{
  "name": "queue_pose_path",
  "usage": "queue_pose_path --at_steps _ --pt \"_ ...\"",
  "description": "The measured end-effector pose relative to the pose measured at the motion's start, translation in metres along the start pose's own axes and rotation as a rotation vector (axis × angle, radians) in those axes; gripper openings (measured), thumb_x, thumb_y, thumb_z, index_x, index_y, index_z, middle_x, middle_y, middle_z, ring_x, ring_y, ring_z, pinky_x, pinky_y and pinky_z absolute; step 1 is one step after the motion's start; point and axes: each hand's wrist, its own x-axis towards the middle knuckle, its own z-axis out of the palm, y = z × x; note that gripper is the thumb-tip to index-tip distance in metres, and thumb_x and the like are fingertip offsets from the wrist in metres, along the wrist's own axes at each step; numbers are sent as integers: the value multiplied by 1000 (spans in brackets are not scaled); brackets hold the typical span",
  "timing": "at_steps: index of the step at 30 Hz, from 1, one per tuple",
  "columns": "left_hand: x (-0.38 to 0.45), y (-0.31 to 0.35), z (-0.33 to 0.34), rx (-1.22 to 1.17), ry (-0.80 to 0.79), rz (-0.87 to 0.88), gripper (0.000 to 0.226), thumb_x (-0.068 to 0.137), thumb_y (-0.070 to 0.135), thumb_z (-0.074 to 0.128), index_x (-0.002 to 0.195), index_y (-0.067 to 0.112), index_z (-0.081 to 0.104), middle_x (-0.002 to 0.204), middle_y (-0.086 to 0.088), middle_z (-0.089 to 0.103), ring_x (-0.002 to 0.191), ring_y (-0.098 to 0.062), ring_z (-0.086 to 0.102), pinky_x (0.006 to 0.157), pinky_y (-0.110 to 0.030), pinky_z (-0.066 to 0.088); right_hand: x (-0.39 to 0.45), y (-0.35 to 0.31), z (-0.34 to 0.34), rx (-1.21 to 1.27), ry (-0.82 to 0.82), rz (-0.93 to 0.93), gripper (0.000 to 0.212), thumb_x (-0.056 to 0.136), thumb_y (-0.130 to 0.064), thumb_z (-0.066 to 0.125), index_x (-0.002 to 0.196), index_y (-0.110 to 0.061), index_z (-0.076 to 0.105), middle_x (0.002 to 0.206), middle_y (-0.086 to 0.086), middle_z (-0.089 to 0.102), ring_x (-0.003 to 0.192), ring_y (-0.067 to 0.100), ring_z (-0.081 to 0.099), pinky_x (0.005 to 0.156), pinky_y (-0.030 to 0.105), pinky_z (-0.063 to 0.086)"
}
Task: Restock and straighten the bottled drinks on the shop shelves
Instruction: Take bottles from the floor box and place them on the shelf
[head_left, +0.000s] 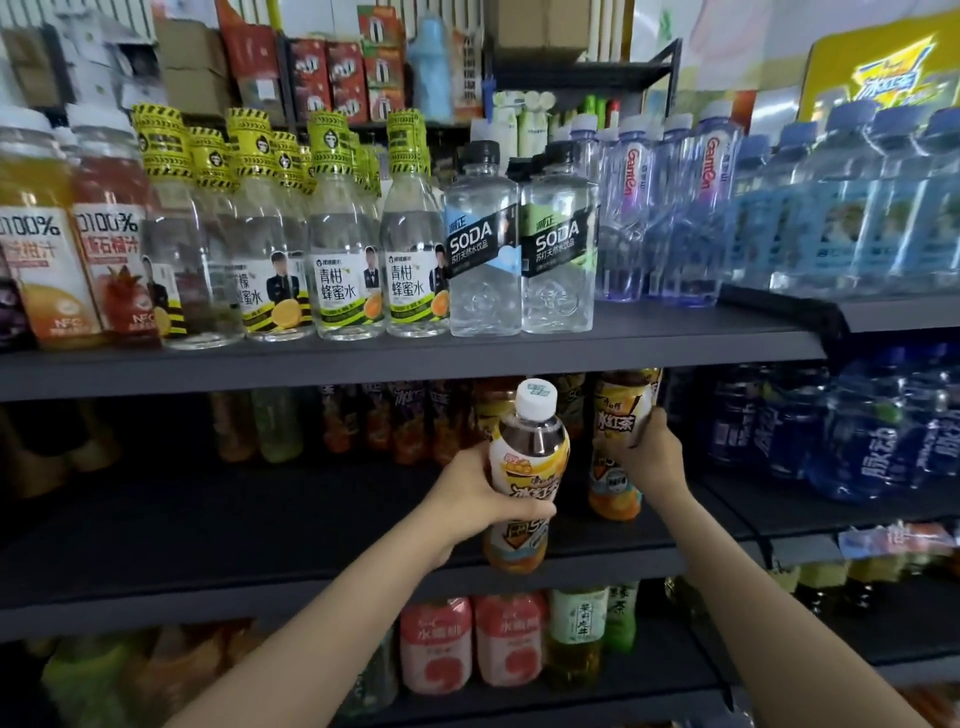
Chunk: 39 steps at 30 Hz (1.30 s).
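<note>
grey shelf (363, 545) (shop aisle), bottles (353, 249) above.

- Visible body parts: two forearms and two hands, entering from the lower edge of the head view.
- Left hand (470, 486): bare; no glove, ring or wristband visible.
- Right hand (652, 457): bare; no glove, ring or watch visible.
- Forearms: uncovered along their full visible length; no sleeve edge shows in frame.
- Markings: none discernible on either hand or forearm.

Glossy clear plastic soda bottles (519, 244) with printed film labels stand on a matt dark shelf (363, 358).
</note>
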Motion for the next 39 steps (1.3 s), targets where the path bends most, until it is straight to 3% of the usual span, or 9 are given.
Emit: queue_pose_path --at_steps 5,9,18,22,26,30,33,36,39 --pt "30 6 46 16 56 -22 47 65 18 83 107 23 63 99 13 67 95 0 60 73 -11 49 37 22 -23 -40 -13 39 47 81 -26 70 106 1 42 112 23 53 106 40 52 80 46 45" --pt "65 10 87 -18 178 -57 56 63 17 84 113 22 58 104 9 64 100 -6 58 73 -14 45 64 40 -37 -123 -72 38 42 85 -6 62 119 5 39 126 24 45 116 39 44 86 39 41" --pt "120 13 115 -20 406 -178 40 73 25 78 105 23 55 102 7 58 96 -9 54 79 -24 43 82 61 -39 -92 -191 -145 48 80 -23 72 109 -2 40 120 18 44 107 31 49 73 27 35" --pt "119 -4 117 253 279 -262 69 71 19 79 130 18 43 125 3 52 117 -17 49 92 -26 42 93 64 -34 -58 -192 -149 47 80 -22 73 108 -1 41 119 19 44 106 32 49 77 31 37" --pt "118 -30 133 300 280 -270 73 71 24 79 133 18 42 134 -2 52 122 -20 48 98 -29 42 100 63 -30 -15 -191 -128 47 80 -13 70 112 4 41 121 20 43 107 35 49 77 33 37" --pt "128 -37 140 278 341 -308 75 73 27 77 137 20 37 136 0 48 125 -20 45 101 -30 40 93 81 -18 -35 -261 -34 77 75 -13 75 131 7 27 133 24 33 119 41 40 96 43 39" --pt "142 -38 141 319 335 -330 75 79 28 72 141 19 30 138 -1 46 127 -21 44 101 -30 40 77 100 -16 -26 -204 -16 90 75 -19 77 140 7 20 135 27 28 119 47 38 98 51 39" --pt "160 -40 142 419 419 -336 59 87 22 63 138 15 34 134 -6 49 122 -25 48 94 -30 42 67 108 -23 -10 -154 -119 81 75 -12 76 139 4 27 133 25 31 117 45 40 97 51 41" --pt "172 -44 147 452 532 -348 45 92 11 53 135 9 40 131 -10 52 120 -27 50 95 -31 42 57 106 -28 -16 -158 -272 65 75 -2 72 130 2 37 127 22 35 114 38 42 91 36 43"
